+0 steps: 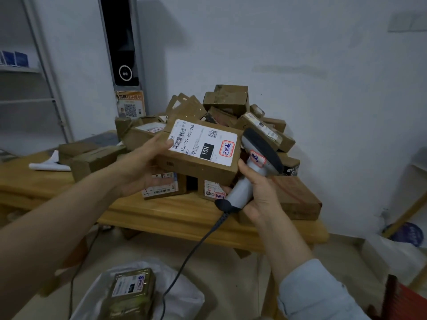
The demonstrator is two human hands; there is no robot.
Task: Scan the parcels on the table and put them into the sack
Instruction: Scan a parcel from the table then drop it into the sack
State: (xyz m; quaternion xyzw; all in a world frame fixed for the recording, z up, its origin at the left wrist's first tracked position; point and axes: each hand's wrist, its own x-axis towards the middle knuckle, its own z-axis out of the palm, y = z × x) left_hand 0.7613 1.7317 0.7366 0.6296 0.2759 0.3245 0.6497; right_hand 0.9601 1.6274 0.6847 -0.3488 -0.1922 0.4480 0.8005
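My left hand point(141, 165) grips a brown cardboard parcel point(196, 167) with a white shipping label on top, held above the wooden table point(161, 215). My right hand point(256, 192) holds a grey handheld scanner point(256, 158) by its handle, its dark head just right of the parcel's label. A heap of brown parcels point(231, 105) covers the table behind. On the floor below, a white sack point(180, 294) lies open with one taped parcel point(131, 289) in it.
The scanner's black cable point(191, 250) hangs from the handle toward the floor beside the sack. A metal shelf point(27, 70) stands at the left, a tall dark device point(122, 42) leans on the wall. White bags point(392, 257) lie at the right.
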